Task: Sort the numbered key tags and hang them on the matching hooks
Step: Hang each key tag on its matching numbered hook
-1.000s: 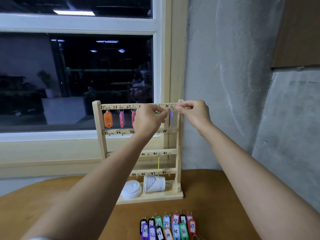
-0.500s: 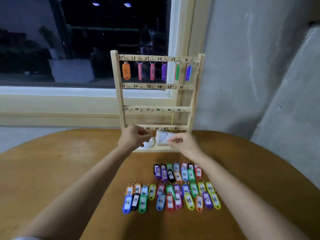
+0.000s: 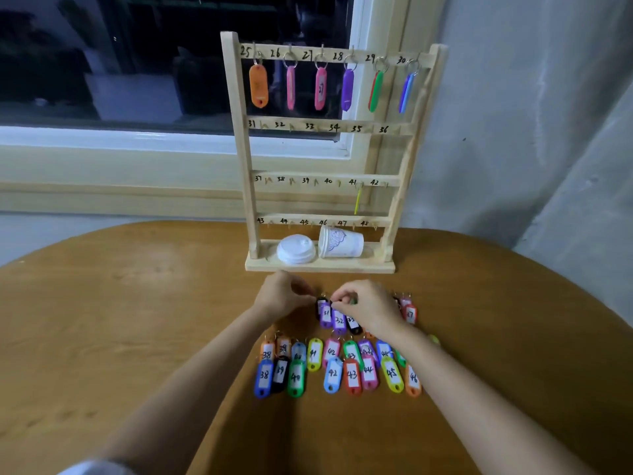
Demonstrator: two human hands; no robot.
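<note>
Numbered key tags [image 3: 331,366] laid in rows on the table [image 3: 137,337], with both hands at the far row, just in front of the wooden rack [image 3: 239,149].
The left hand [image 3: 282,296] and right hand [image 3: 368,305] are curled, fingertips almost meeting over a black tag [image 3: 321,302] beside the purple tags 31 [image 3: 325,314] and 32 [image 3: 339,321]. Whether either hand actually pinches a tag or ring cannot be told. On the rack's top rail, hooks 25 to 30 each carry a tag, beginning with an orange tag [image 3: 258,85]. A yellow tag [image 3: 357,202] hangs at hook 41. The rails marked 31–36 and 43–48 are bare. A paper cup [image 3: 340,242] lies on its side on the rack's base, next to a white lid [image 3: 296,249].
</note>
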